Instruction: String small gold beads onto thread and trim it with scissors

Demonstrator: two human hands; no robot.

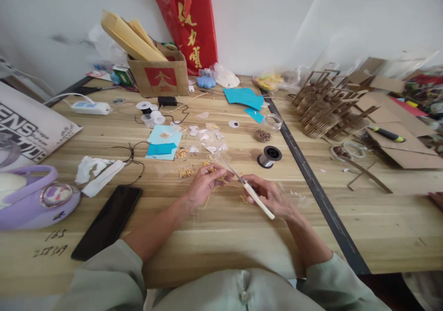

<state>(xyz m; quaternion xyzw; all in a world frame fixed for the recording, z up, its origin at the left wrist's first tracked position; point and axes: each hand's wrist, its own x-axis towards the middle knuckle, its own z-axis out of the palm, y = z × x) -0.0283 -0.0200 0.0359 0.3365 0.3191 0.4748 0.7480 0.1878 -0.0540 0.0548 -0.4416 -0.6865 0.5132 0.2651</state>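
Note:
My left hand (209,182) is closed in a pinch on a gold beaded chain (215,189), part of which trails over the wooden table below the fingers. In my right hand (268,194) is a pair of scissors with a long white handle (259,201); the metal blades point up and left, close to my left fingertips. Just beyond my left hand lie small piles of gold beads (186,172) and clear packets of silvery pieces (211,140). A spool of fine wire (269,157) stands beyond my right hand.
A black phone (107,221) and purple container (38,198) lie left. At the back stand a cardboard box (159,78) and red bag (194,25). Right of the dark strip (311,177) are brown wooden pieces (325,108) and a cutter (386,134). Another person's hand (436,199) shows far right.

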